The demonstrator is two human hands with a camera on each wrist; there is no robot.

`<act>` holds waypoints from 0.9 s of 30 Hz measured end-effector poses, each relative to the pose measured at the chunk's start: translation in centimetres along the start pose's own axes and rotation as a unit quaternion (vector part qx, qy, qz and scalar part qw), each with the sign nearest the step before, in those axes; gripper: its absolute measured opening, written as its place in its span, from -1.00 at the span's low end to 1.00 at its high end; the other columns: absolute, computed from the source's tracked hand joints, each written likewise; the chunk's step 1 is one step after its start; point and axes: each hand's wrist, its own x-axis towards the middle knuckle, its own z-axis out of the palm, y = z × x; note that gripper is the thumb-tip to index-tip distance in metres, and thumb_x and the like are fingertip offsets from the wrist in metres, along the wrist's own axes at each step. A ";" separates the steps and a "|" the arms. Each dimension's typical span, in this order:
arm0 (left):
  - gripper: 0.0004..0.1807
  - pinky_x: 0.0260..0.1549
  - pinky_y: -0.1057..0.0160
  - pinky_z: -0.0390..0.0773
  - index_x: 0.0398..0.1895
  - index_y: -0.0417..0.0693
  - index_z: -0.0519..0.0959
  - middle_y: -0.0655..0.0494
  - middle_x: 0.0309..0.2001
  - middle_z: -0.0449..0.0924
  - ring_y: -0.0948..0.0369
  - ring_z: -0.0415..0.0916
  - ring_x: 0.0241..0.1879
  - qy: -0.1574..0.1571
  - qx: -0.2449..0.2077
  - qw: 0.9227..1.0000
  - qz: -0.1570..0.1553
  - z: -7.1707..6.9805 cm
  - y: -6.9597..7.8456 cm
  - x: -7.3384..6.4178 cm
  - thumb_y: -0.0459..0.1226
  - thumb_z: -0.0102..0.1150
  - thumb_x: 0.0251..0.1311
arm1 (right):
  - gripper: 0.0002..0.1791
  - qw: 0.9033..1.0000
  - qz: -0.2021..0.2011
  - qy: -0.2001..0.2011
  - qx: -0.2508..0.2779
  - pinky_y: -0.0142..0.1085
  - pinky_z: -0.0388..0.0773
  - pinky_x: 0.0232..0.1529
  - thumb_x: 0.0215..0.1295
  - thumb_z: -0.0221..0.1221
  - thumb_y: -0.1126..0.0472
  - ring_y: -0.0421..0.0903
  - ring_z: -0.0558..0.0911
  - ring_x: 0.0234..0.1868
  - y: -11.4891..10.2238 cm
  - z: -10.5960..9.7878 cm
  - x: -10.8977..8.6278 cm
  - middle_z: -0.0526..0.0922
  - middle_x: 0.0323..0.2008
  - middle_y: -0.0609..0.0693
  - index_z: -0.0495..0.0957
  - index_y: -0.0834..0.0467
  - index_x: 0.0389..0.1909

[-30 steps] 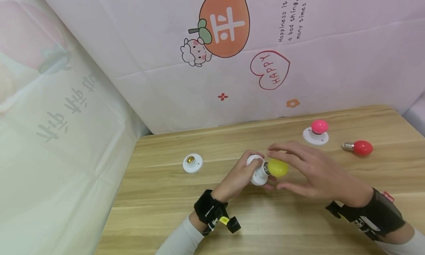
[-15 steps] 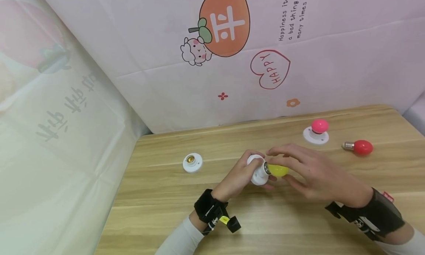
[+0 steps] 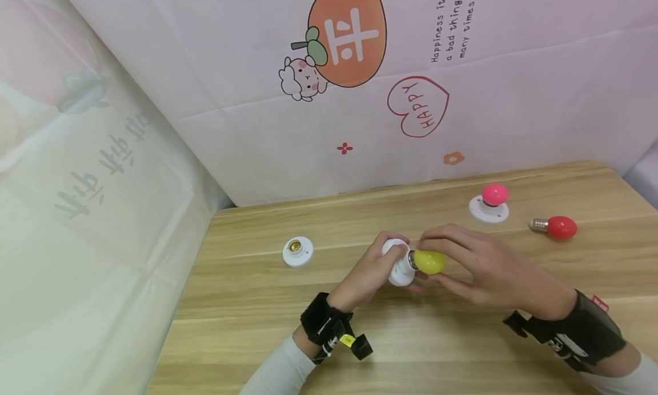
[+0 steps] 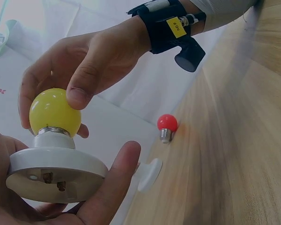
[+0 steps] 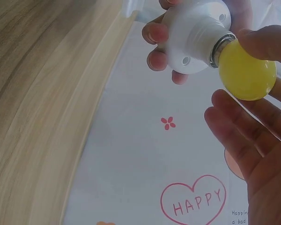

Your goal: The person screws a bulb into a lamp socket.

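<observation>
A yellow bulb [image 3: 429, 262] is being held up over the bench [image 3: 247, 326], its metal end inside the mouth of a held socket [image 3: 403, 269] just to its left. The held socket is being gripped round its base by the left hand [image 3: 366, 274]. The yellow bulb is being pinched between thumb and fingers of the right hand [image 3: 483, 266], while other fingers are being held out straight beside it.

The bulb is apparently being turned; whether in or out cannot be told. A silver collar [image 4: 55, 130] is being shown at the socket's mouth. The step is likely being done best with the base steady, the bulb in line with the mouth and the pinch light; by tilting, the threads could be crossed.

Well left of the yellow bulb, a bare socket [image 3: 298, 252] is being supported by the bench, its brass lining exposed. Beyond the yellow bulb, to its right, a far socket [image 3: 487, 213] is being filled by a pink bulb [image 3: 495, 194]. Farther right, a red bulb [image 3: 562, 228] is being borne on its side, unsocketed.
</observation>
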 end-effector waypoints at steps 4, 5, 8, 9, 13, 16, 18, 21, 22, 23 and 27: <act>-0.70 -0.20 -0.16 0.65 0.16 -0.08 0.19 -0.14 -0.16 0.60 -0.23 0.59 -0.17 0.007 0.016 1.000 0.000 0.0 0.0 0.0 -0.15 -0.20 0.51 | -0.41 1.000 0.014 0.001 -0.011 -0.27 0.66 -0.16 -0.03 0.41 0.03 -0.23 0.54 -0.07 0.0 0.0 -0.1 0.57 -0.02 -0.08 0.56 0.15 0.05; -0.70 -0.20 -0.15 0.65 0.16 -0.08 0.20 -0.13 -0.16 0.60 -0.22 0.60 -0.18 0.009 0.020 1.000 -0.002 0.0 0.0 0.0 -0.15 -0.20 0.50 | -0.41 1.000 0.016 0.002 -0.012 -0.27 0.67 -0.17 -0.05 0.42 0.02 -0.23 0.54 -0.07 0.0 0.0 -0.1 0.57 -0.03 -0.09 0.56 0.15 0.04; -0.68 -0.19 -0.13 0.65 0.16 -0.08 0.22 -0.11 -0.15 0.59 -0.17 0.62 -0.22 0.012 0.031 0.999 -0.006 -0.1 0.0 0.0 -0.13 -0.17 0.49 | -0.42 1.000 0.024 0.005 -0.018 -0.28 0.66 -0.19 -0.07 0.43 -0.02 -0.25 0.54 -0.10 0.1 0.0 -0.2 0.58 -0.06 -0.12 0.58 0.15 -0.01; -0.68 -0.18 -0.14 0.64 0.16 -0.07 0.22 -0.10 -0.15 0.58 -0.14 0.63 -0.24 0.012 0.034 0.999 -0.008 -0.1 0.1 0.0 -0.12 -0.17 0.49 | -0.42 0.999 0.027 0.006 -0.020 -0.29 0.66 -0.19 -0.07 0.44 -0.04 -0.26 0.54 -0.10 0.1 0.0 -0.2 0.58 -0.07 -0.13 0.58 0.15 -0.03; -0.68 -0.15 -0.21 0.60 0.16 -0.07 0.22 -0.11 -0.16 0.59 0.00 0.67 -0.32 0.010 0.036 0.999 -0.010 -0.1 0.1 0.0 -0.13 -0.17 0.49 | -0.45 0.999 0.035 0.007 -0.023 -0.35 0.65 -0.22 -0.07 0.44 -0.07 -0.29 0.53 -0.15 0.1 0.0 -0.2 0.58 -0.11 -0.17 0.59 0.13 -0.07; -0.69 -0.14 -0.24 0.59 0.16 -0.07 0.21 -0.11 -0.16 0.59 -0.02 0.67 -0.32 0.010 0.038 0.999 -0.011 -0.1 0.2 -0.1 -0.13 -0.17 0.49 | -0.45 0.999 0.039 0.009 -0.023 -0.38 0.64 -0.25 -0.09 0.45 -0.07 -0.31 0.52 -0.18 0.1 0.0 -0.2 0.58 -0.15 -0.20 0.58 0.12 -0.10; -0.68 -0.13 -0.23 0.59 0.17 -0.06 0.21 -0.11 -0.16 0.59 -0.10 0.65 -0.30 0.010 0.041 0.999 -0.013 -0.1 0.2 -0.1 -0.13 -0.17 0.49 | -0.45 0.999 0.041 0.010 -0.025 -0.39 0.63 -0.27 -0.11 0.45 -0.08 -0.32 0.52 -0.19 0.2 0.1 -0.2 0.57 -0.16 -0.21 0.58 0.11 -0.12; -0.68 -0.14 -0.18 0.62 0.17 -0.06 0.22 -0.11 -0.16 0.58 -0.14 0.65 -0.28 0.014 0.044 0.999 -0.016 -0.1 0.2 -0.1 -0.13 -0.17 0.49 | -0.45 0.999 0.043 0.011 -0.030 -0.39 0.63 -0.27 -0.12 0.45 -0.09 -0.32 0.52 -0.19 0.3 0.1 -0.3 0.57 -0.17 -0.22 0.58 0.11 -0.12; -0.68 -0.14 -0.16 0.63 0.17 -0.06 0.22 -0.10 -0.16 0.58 -0.11 0.65 -0.28 0.015 0.045 0.999 -0.017 -0.1 0.1 -0.2 -0.13 -0.17 0.48 | -0.45 0.999 0.043 0.011 -0.030 -0.39 0.63 -0.27 -0.11 0.45 -0.10 -0.31 0.52 -0.19 0.3 0.2 -0.3 0.57 -0.17 -0.22 0.58 0.11 -0.12; -0.68 -0.15 -0.15 0.63 0.17 -0.06 0.22 -0.10 -0.16 0.58 -0.09 0.66 -0.29 0.016 0.045 0.999 -0.018 -0.1 0.1 -0.1 -0.13 -0.17 0.48 | -0.45 0.999 0.043 0.011 -0.032 -0.38 0.63 -0.27 -0.10 0.44 -0.11 -0.31 0.52 -0.19 0.3 0.2 -0.3 0.57 -0.17 -0.22 0.58 0.11 -0.12; -0.69 -0.18 -0.14 0.65 0.16 -0.06 0.22 -0.13 -0.18 0.60 0.01 0.67 -0.29 0.019 0.041 0.999 -0.018 -0.1 0.0 0.0 -0.14 -0.17 0.48 | -0.44 0.998 0.048 0.006 -0.032 -0.37 0.64 -0.25 -0.06 0.41 -0.15 -0.30 0.53 -0.17 0.4 0.2 -0.4 0.57 -0.15 -0.22 0.58 0.10 -0.09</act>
